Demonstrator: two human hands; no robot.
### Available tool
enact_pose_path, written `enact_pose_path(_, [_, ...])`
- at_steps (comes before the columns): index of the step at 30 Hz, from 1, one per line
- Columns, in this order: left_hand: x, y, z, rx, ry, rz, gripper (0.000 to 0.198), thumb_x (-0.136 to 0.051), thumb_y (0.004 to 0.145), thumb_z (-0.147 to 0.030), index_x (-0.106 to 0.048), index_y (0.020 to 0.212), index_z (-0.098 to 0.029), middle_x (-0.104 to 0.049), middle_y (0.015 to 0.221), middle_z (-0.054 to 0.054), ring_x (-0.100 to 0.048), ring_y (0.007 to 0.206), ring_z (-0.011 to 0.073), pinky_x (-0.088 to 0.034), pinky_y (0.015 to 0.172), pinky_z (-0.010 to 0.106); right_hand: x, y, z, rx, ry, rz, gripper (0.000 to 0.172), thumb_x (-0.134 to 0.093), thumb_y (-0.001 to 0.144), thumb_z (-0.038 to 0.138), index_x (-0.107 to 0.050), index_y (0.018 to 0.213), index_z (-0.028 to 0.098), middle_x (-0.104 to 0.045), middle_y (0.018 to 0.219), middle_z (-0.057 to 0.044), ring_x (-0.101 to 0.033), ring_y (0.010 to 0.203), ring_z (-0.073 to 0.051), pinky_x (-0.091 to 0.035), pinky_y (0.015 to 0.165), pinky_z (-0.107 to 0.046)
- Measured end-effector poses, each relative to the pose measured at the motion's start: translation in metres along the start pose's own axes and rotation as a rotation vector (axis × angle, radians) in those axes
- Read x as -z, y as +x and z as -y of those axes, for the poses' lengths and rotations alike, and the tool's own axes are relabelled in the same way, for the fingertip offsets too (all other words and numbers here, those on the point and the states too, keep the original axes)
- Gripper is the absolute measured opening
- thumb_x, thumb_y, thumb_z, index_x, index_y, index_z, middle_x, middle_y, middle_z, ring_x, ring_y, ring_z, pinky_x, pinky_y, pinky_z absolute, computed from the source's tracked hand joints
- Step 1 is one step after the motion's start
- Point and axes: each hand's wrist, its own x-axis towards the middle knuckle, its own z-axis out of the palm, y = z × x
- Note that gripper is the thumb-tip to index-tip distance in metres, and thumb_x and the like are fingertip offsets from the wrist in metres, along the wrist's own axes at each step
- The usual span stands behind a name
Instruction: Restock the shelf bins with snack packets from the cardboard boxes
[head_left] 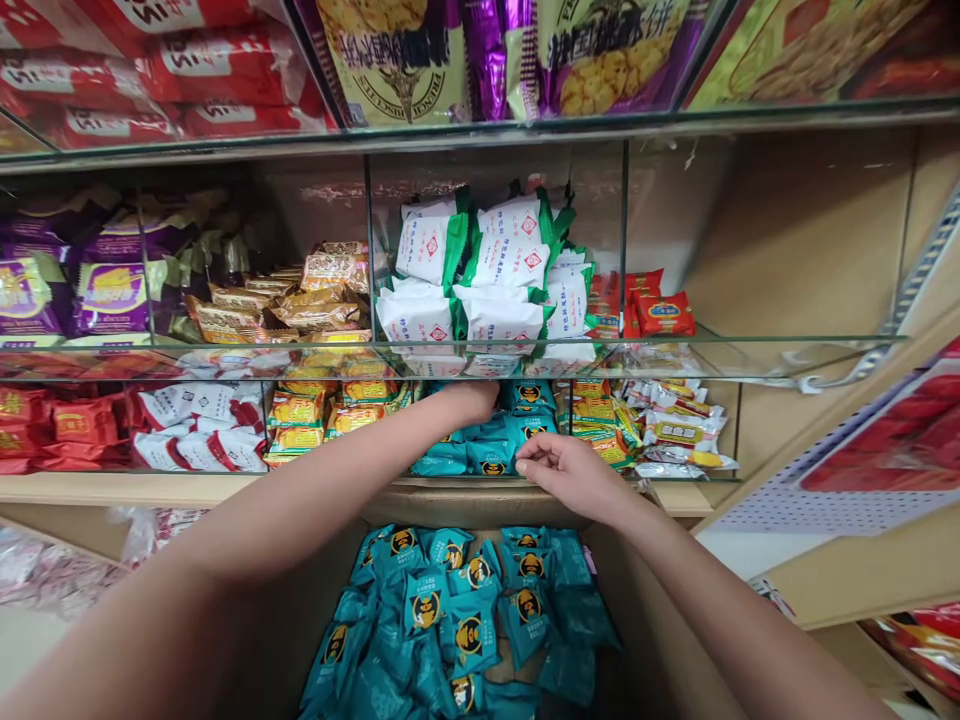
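Observation:
My left hand (480, 398) reaches into the lower shelf compartment, over the teal snack packets (491, 440) there. Its fingers are hidden by the shelf edge and the wrist, so what it touches does not show. By the front right of those packets is my right hand (566, 468), its fingers curled and the tips drawn together at the low glass front. Nothing clear can be made out between them. Below both arms, an open cardboard box (637, 600) holds many loose teal packets (469, 635) with a yellow and black round emblem.
Glass dividers flank the compartment, with yellow-green packets (296, 412) left and white-yellow packets (682, 425) right. A glass shelf (652, 352) lies just above my left hand, bearing white and green packets (499, 250). Red goods hang on a perforated panel (817, 510) at right.

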Motion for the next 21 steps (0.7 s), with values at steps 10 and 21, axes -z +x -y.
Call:
enact_pose_path(10, [0.002, -0.026, 0.012, 0.051, 0.154, 0.095, 0.038, -0.048, 0.076, -0.031, -0.056, 0.108, -0.012, -0.046, 0.126, 0.017, -0.048, 0.109, 0.0312, -0.038, 0.089, 0.039, 0.002, -0.001, 0.002, -0.031, 0.041, 0.076, 0.016, -0.053, 0.073, 0.033, -0.06, 0.077, 0.019, -0.059, 0.068, 0.0, -0.055, 0.063, -0.013, -0.041, 0.056, -0.024])
enact_pose_path(21, [-0.014, -0.004, -0.009, -0.185, -0.103, -0.129, 0.039, -0.05, 0.077, -0.032, -0.052, 0.115, -0.022, -0.059, 0.109, 0.008, -0.054, 0.099, 0.0262, -0.043, 0.083, 0.033, 0.0, -0.001, 0.0, -0.042, 0.043, 0.096, 0.017, -0.054, 0.073, 0.035, -0.059, 0.076, 0.02, -0.061, 0.069, -0.001, -0.055, 0.062, -0.014, -0.041, 0.055, -0.025])
